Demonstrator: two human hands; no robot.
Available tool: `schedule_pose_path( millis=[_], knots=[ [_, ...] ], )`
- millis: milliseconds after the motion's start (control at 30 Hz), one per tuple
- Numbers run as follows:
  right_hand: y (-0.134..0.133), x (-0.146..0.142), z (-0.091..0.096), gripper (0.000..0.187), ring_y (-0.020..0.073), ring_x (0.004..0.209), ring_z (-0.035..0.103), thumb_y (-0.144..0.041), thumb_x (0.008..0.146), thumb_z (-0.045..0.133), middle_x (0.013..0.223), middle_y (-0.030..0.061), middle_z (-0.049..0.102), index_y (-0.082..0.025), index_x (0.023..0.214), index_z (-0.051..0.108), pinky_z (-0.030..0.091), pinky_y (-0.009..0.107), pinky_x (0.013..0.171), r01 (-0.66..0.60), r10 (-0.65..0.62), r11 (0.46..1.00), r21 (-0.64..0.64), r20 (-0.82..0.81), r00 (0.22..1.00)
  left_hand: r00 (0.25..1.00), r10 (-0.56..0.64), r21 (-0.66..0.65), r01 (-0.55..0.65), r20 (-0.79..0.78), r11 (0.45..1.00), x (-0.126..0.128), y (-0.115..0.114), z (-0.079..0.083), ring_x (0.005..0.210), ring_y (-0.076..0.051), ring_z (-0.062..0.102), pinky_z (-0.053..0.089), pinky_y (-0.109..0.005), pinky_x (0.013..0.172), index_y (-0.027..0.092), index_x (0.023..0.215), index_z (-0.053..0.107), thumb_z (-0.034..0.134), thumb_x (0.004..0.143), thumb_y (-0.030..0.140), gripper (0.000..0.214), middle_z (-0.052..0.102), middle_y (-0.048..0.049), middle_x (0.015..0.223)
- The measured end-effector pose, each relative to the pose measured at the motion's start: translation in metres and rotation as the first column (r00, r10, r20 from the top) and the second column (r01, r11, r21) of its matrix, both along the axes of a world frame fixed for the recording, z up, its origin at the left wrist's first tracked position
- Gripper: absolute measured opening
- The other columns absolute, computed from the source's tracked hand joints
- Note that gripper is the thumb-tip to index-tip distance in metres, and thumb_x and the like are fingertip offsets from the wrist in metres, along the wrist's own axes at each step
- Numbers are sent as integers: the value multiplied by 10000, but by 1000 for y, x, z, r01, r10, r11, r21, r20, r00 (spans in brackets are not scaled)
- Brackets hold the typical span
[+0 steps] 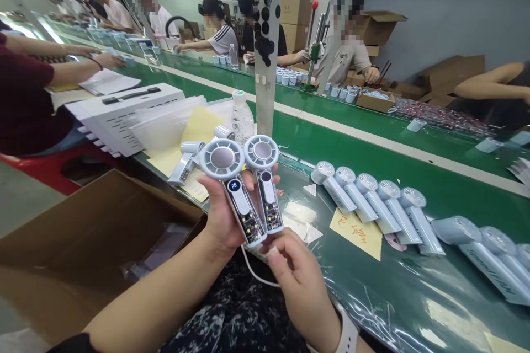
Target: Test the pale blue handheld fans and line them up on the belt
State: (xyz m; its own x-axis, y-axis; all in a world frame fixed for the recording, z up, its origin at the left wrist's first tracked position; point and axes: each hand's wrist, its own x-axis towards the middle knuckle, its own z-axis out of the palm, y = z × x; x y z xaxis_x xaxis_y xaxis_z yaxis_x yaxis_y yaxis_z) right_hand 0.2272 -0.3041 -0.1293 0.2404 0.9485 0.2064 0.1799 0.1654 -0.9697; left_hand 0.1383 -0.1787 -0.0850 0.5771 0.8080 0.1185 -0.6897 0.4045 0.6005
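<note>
My left hand (221, 215) is closed around two handheld fans, held side by side and tilted. The left handheld fan (242, 204) has a lit display reading 20. The right handheld fan (270, 201) has a dark round display; both show circuit boards through clear handle fronts. A white cable (252, 273) curves from the bottom of the left fan towards my right hand (296, 265). My right fingers pinch a small white end of the cable just below the right fan's base; whether it touches the fan I cannot tell.
Rows of light blue fans (389, 207) lie on the green table to the right, some over a yellow note (358, 234). More fans (186, 162) and a water bottle (241, 116) are behind my hands. An open cardboard box (83, 231) stands left. Several co-workers sit along the conveyor (331, 127).
</note>
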Motion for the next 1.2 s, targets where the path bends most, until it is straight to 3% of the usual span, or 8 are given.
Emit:
schedule_pose_path(
  millis=[167,267,400,600,833,933,1000,1200],
  knots=[
    [4,-11,-9,449,129,457,520,-586,945,547,504,-52,511,-213,702,497,385,249,513,54,-94,991,-125,-334,938,1000,8,72,-7,-10,997,0,-5,-2,871,-236,699,605,-329,756,163,602,652,783,509,791,648,734,-103,1015],
    [9,-14,-10,491,121,418,489,-651,929,535,475,-67,476,-218,704,475,361,243,482,24,-83,991,-133,-453,888,996,74,143,-66,-51,988,-1,-6,-4,870,-268,693,596,-362,771,170,610,670,761,529,810,652,740,-112,984],
    [9,-5,-7,401,157,697,542,-551,967,536,732,9,586,-199,776,547,418,273,669,11,-28,998,-64,-259,965,996,54,151,-43,-70,988,-3,-4,-5,874,-295,684,593,-389,753,182,625,670,762,524,815,647,730,-113,956],
    [3,2,-8,297,154,703,453,-389,1013,464,782,-8,497,-217,771,475,366,270,666,8,0,999,46,-180,984,998,49,205,-54,27,977,-1,-6,-3,875,-279,674,606,-366,718,182,688,685,717,598,817,642,715,-82,882],
    [1,-2,5,255,200,896,573,-334,943,536,970,61,589,-203,725,521,429,298,794,-92,91,994,51,17,996,988,141,117,-132,-69,984,4,-6,3,907,-277,675,602,-407,813,178,601,655,732,584,808,635,726,-90,1001],
    [3,-2,7,272,161,655,570,-331,940,550,669,4,612,-209,698,569,422,270,667,-161,159,987,-27,-64,985,990,59,114,-44,-128,992,3,-4,0,943,-293,684,594,-400,821,176,579,658,725,560,830,657,740,-117,1035],
    [4,-3,4,289,140,539,536,-339,925,570,533,-31,561,-210,667,555,413,259,609,-146,132,986,-80,-164,978,989,33,127,-15,-144,992,3,-2,-3,984,-302,688,588,-393,841,180,577,664,719,549,842,665,750,-126,1026],
    [7,-17,-8,405,106,410,493,-535,864,665,450,-59,509,-197,675,549,388,221,476,-70,-18,986,-155,-504,864,987,89,194,-62,-137,979,5,-1,-13,914,-264,712,600,-347,802,165,609,688,675,574,858,695,771,-124,985]
  ],
)
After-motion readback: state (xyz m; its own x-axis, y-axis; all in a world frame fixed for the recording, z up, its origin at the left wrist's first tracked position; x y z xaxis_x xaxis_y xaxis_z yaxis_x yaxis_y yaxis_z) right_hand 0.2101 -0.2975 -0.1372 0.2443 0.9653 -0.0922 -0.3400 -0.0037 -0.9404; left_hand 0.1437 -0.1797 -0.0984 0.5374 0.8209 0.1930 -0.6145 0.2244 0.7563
